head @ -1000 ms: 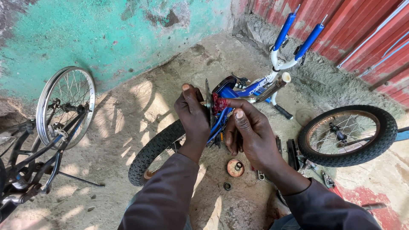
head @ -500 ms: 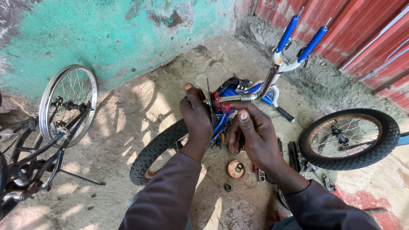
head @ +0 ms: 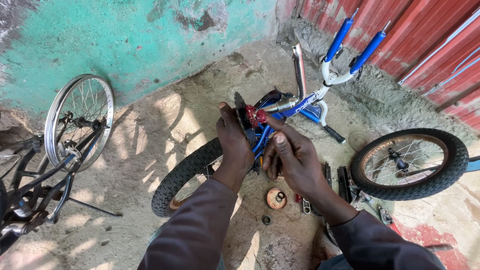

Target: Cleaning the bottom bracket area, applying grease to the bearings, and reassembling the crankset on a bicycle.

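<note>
Gripping sprocket [head: 243, 119] | left hand [head: 234, 142] | right hand [head: 292, 157] beside

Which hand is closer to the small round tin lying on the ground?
Right. The right hand is just above and right of the round tin. The left hand is higher and further left, its fingers by the black chainring.
</note>
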